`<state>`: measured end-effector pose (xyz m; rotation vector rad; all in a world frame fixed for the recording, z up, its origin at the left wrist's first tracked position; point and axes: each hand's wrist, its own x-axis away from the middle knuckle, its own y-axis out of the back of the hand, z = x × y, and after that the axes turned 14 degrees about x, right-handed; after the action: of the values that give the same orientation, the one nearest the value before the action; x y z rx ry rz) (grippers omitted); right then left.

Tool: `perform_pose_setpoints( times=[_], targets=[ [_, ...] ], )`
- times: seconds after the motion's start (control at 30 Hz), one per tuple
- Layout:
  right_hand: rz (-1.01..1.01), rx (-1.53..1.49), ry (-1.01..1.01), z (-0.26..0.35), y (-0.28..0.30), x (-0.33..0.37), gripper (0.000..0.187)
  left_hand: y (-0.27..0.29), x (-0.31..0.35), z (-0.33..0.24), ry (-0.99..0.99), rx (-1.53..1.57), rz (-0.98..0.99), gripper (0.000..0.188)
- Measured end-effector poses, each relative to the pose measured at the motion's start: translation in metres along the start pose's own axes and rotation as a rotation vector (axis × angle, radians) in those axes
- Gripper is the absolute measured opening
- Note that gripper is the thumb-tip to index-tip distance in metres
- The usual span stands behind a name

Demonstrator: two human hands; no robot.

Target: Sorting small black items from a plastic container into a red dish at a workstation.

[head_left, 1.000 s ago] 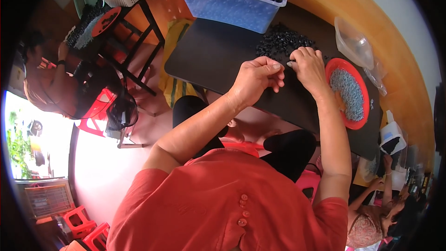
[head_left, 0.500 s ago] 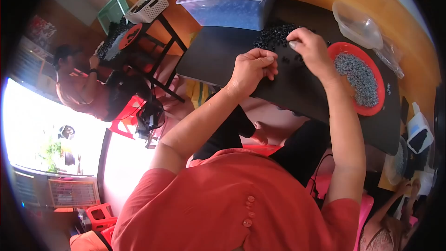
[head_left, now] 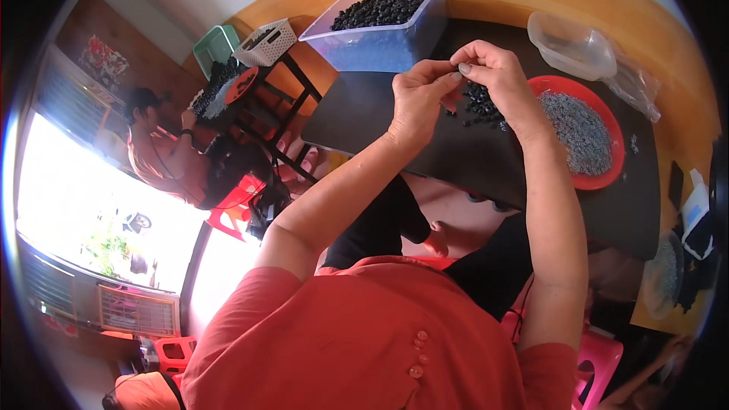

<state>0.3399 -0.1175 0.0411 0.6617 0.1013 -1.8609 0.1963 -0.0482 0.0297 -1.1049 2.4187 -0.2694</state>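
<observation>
Above the dark table (head_left: 357,110), my left hand (head_left: 419,95) and my right hand (head_left: 493,80) meet fingertip to fingertip. Both are closed in a pinch, and whatever sits between the fingers is too small and too covered to name. Just below and behind them lies a loose pile of small black pieces (head_left: 480,105), partly hidden by my right hand. To the right of that hand stands a round red tray (head_left: 619,137) heaped with small silvery-grey metal-looking parts (head_left: 573,129).
A clear plastic bin (head_left: 364,49) full of black pieces stands at the table's back left. An empty translucent container (head_left: 573,45) and a plastic bag (head_left: 634,80) lie at the back right. Another person (head_left: 163,148) sits at a small table on the left, by a white basket (head_left: 267,44).
My hands were apart, the right one over the black pile. Now they have come together at the fingertips. The whole view has also shifted slightly.
</observation>
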Motion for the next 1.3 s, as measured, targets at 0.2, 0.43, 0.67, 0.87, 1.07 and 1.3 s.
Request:
perform_pose_setpoints(
  times=[0.2,0.43,0.67,0.87,1.07,1.3],
  targets=[
    [-0.024,-0.083,-0.019,-0.009,-0.003,-0.003,0.008,-0.001,-0.005,0.002,0.0,-0.035,-0.043,0.017],
    [-0.051,-0.171,-0.084,-0.012,-0.002,-0.004,0.007,-0.001,-0.005,0.008,-0.022,-0.029,-0.031,0.016],
    [-0.116,-0.191,-0.098,-0.028,-0.002,-0.009,0.008,-0.012,-0.005,0.016,-0.053,-0.102,-0.014,0.021],
    [-0.155,-0.095,-0.12,-0.036,0.0,-0.01,0.008,-0.007,-0.015,0.019,-0.017,-0.206,0.069,0.02],
    [-0.172,-0.157,-0.164,-0.031,-0.001,-0.009,0.009,0.007,-0.025,0.014,0.147,-0.079,0.111,0.018],
    [-0.28,-0.052,-0.196,-0.024,0.008,-0.006,0.007,0.045,-0.042,0.036,0.65,0.722,0.318,0.027]
  ],
)
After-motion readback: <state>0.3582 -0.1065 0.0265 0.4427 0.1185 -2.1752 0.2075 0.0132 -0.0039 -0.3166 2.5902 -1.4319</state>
